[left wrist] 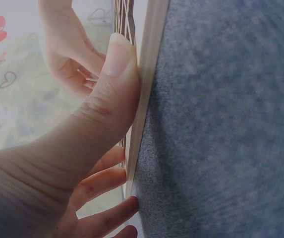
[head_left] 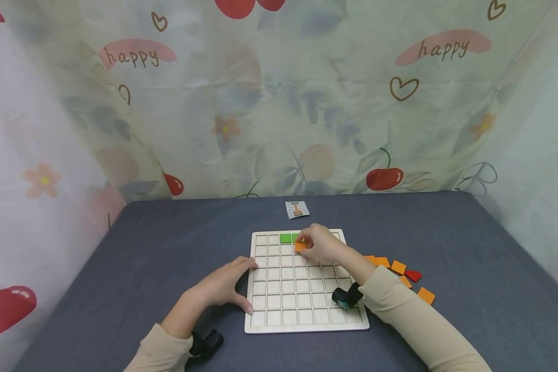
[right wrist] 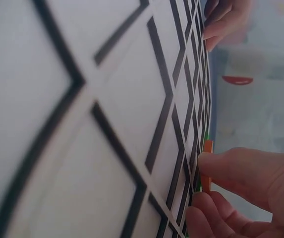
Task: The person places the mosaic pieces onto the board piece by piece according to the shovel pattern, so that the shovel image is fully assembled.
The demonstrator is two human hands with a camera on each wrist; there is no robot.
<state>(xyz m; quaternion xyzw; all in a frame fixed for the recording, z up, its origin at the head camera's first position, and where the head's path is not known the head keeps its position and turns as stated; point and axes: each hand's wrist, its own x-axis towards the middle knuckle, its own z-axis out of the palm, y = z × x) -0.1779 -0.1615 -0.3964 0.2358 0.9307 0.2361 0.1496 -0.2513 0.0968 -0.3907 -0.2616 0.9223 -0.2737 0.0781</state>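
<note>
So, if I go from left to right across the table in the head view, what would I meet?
Left hand → leftmost green tile → held orange tile → right hand → red piece → rightmost orange tile.

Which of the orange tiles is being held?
The orange tile pinched in the right hand; the other orange tiles lie on the table, right of the board.

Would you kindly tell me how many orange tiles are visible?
6: one tile in the right hand, five tiles on the table right of the board; the sleeve may hide more.
</note>
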